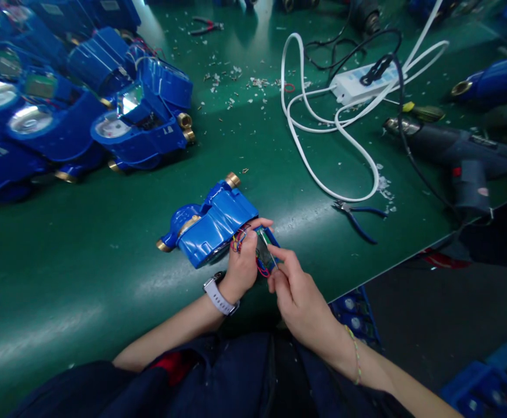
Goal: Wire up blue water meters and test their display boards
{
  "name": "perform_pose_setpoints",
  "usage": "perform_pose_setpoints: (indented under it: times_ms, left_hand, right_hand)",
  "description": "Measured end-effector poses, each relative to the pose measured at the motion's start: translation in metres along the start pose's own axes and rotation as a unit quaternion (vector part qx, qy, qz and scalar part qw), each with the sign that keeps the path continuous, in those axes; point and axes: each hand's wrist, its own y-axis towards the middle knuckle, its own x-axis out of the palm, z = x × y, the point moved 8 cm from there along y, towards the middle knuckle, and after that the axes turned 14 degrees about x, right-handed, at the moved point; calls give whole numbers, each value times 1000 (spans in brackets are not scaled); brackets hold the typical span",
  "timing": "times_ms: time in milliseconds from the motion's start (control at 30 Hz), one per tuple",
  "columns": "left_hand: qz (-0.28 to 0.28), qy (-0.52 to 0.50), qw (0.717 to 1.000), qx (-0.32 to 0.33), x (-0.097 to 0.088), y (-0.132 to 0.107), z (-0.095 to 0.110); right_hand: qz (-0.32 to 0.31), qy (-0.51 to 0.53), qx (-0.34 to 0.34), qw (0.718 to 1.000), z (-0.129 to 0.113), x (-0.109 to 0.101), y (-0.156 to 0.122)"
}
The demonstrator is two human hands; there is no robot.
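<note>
A blue water meter [220,223] with brass pipe ends lies tipped on its side on the green table. My left hand [243,264] is closed on a small blue housing beside it. Inside that housing a green circuit board [262,251] shows, with red, yellow and other coloured wires [237,239] running towards the meter. In my right hand [299,293], fingers pinch a thin metal tool [273,259] laid across the board. Its tip and handle are partly hidden, so its kind is unclear.
Several more blue water meters [140,110] crowd the left. Blue-handled cutters [360,220], a white power strip [362,84] with looped cable and a heat gun [457,145] lie to the right. Red-handled pliers [207,25] and scattered scraps lie further back.
</note>
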Motion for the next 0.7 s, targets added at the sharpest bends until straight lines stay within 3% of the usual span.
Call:
perform_pose_setpoints:
  times_ms: [367,700]
  left_hand:
    - [-17,71,996,46,-2,1,8]
    - [5,67,997,40,-1,-3,3]
  right_hand:
    - [-130,33,67,989,-1,-6,26]
    - [-144,219,169,950,4,15,19]
